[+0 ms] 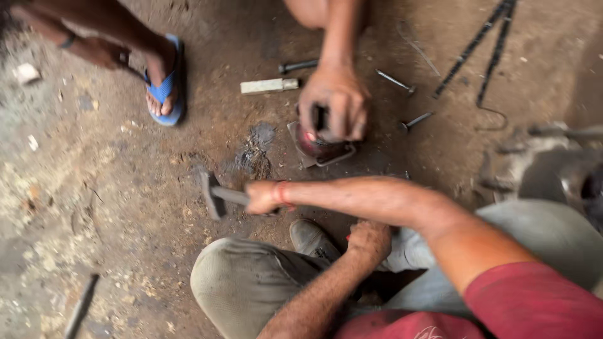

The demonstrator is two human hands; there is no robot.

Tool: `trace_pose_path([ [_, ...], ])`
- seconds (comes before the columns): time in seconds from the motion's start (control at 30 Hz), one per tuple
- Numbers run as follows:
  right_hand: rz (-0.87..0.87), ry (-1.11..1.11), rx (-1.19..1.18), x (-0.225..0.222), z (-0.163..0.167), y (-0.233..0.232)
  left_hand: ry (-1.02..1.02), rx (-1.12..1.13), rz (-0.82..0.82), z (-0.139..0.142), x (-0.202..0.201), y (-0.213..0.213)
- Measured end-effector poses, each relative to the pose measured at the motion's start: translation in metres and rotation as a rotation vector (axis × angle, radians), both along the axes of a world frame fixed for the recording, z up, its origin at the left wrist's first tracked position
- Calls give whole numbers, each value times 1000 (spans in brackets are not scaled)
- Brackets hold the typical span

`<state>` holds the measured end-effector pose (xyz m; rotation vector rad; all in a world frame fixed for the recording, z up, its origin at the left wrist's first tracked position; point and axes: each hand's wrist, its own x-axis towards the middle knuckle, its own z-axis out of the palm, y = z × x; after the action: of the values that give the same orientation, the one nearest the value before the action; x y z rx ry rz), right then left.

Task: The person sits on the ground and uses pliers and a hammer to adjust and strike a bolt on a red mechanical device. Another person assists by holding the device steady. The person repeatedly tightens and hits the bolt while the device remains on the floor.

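My right hand (260, 196) grips the handle of a hammer (213, 193), whose dark head hangs blurred just above the dirt floor, left of centre. My left hand (370, 240) is curled into a fist and rests against my grey trouser leg beside my shoe (312, 238); nothing shows in it. Beyond the hammer, another person's hand (333, 103) presses down on a dark red round part (320, 147) that sits on a bent metal piece on the ground.
Bolts (396, 80) and a pale flat bar (270, 85) lie on the floor near the other person's hand. A foot in a blue sandal (164, 85) stands top left. Black rods (477, 44) lie top right, a grey metal casting (540, 163) at the right.
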<state>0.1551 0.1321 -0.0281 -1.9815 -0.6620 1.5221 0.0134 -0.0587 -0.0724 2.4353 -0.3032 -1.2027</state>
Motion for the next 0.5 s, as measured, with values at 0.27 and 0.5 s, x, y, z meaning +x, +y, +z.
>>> trace_pose_path([
  [0.27, 324, -561, -73, -22, 111, -179, -251, -170, -46, -4, -13, 8],
  [0.5, 283, -735, -239, -40, 258, -295, -405, -106, -6, 30, -8, 29],
])
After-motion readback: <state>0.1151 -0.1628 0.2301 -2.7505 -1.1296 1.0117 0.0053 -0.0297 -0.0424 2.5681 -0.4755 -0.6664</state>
